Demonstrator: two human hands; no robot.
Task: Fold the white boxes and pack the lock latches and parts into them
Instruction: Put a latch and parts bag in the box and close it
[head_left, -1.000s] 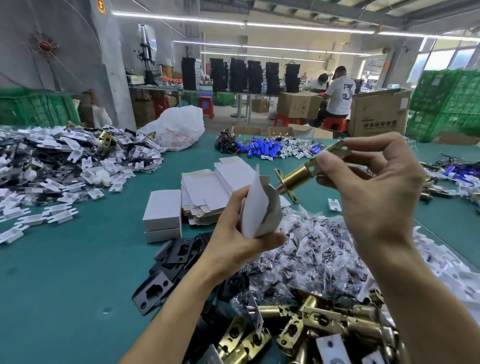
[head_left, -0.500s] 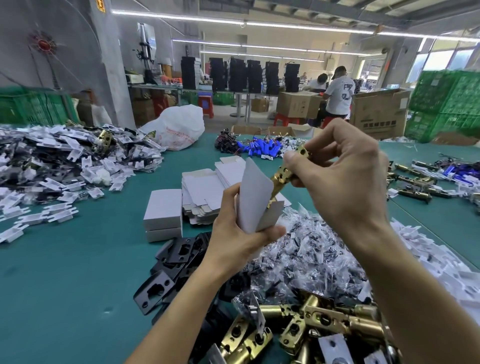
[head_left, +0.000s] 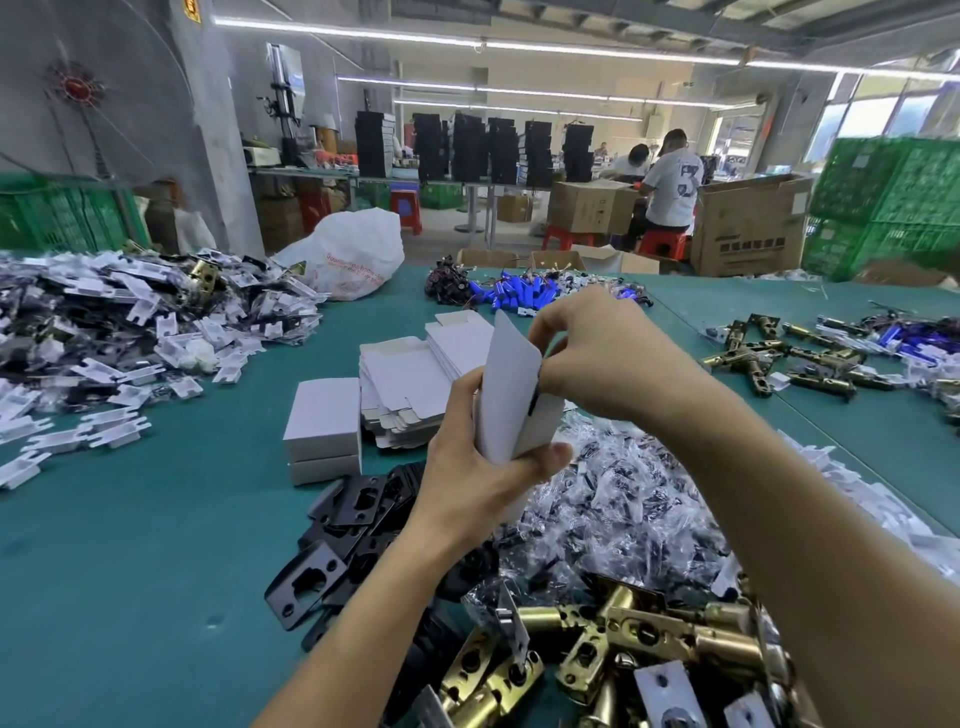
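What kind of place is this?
Most likely a factory packing hall: heaps of brass lock latches and flat white boxes lie on the green table, and big cardboard cartons stand behind.

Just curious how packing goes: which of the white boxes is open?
The white box gripped upright in the left hand, flap raised, right hand at its mouth. The two stacked boxes are closed.
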